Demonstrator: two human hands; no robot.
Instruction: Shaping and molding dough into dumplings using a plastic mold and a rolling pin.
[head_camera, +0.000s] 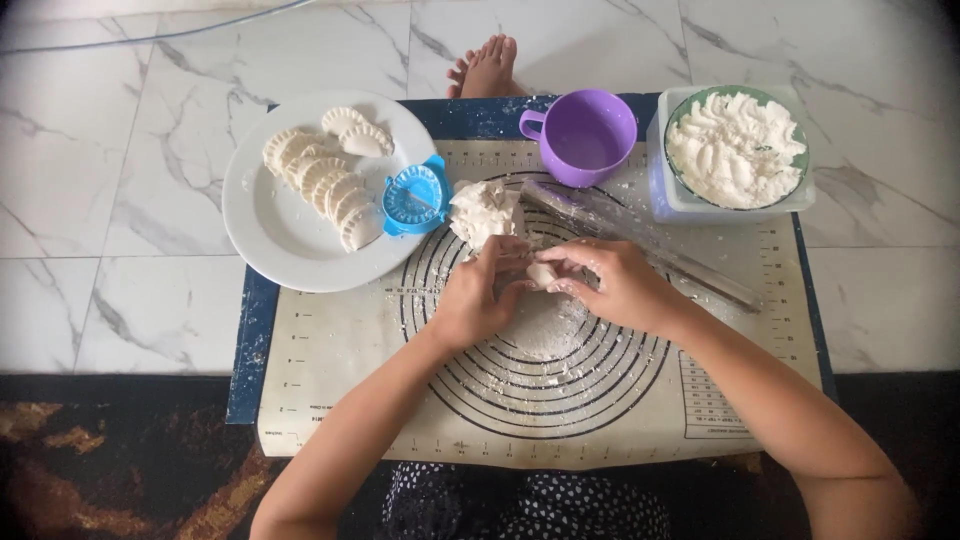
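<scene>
Both my hands meet over the middle of a floured baking mat (330, 350) printed with black rings. My right hand (610, 285) pinches a small pale lump of dough (541, 273) at its fingertips. My left hand (480, 295) curls against the same lump from the left and touches it. Just beyond my fingers lies a larger ragged mass of dough (486, 211). A clear rolling pin (640, 243) lies slantwise on the mat behind my right hand.
A white plate (275, 235) at the left holds several crimped dumplings (325, 180) and a blue dumpling press (415, 197). A purple cup (585, 135) and a bowl of white filling (736, 148) on a square container stand at the back. A bare foot (487, 68) rests on the marble floor.
</scene>
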